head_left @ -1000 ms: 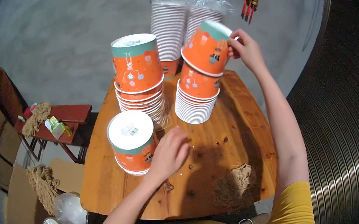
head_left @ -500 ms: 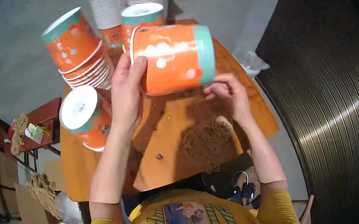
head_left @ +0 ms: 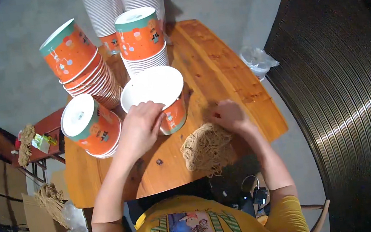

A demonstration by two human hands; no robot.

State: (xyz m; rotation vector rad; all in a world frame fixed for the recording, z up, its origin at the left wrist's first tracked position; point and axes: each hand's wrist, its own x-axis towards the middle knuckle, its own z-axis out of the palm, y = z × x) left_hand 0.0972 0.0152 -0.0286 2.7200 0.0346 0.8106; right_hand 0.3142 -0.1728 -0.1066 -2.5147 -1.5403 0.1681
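Note:
An orange paper bowl [head_left: 160, 91] with a white inside stands upright and open in the middle of the wooden table [head_left: 216, 61]. My left hand [head_left: 138, 126] grips its near rim. My right hand [head_left: 231, 115] rests on a round block of dried noodles [head_left: 205, 148] lying on the table near the front edge, fingers curled on its far side.
Three stacks of upside-down orange bowls stand around: one at the left [head_left: 91, 125], one leaning at the back left [head_left: 77, 59], one at the back [head_left: 141, 38]. Tall white cup stacks [head_left: 120, 3] rise behind. A red stool [head_left: 40, 138] and more noodles [head_left: 50, 202] are left of the table.
The bowl, held on its side in the air half a second ago, now stands upright on the table. My right hand has settled on the noodle block.

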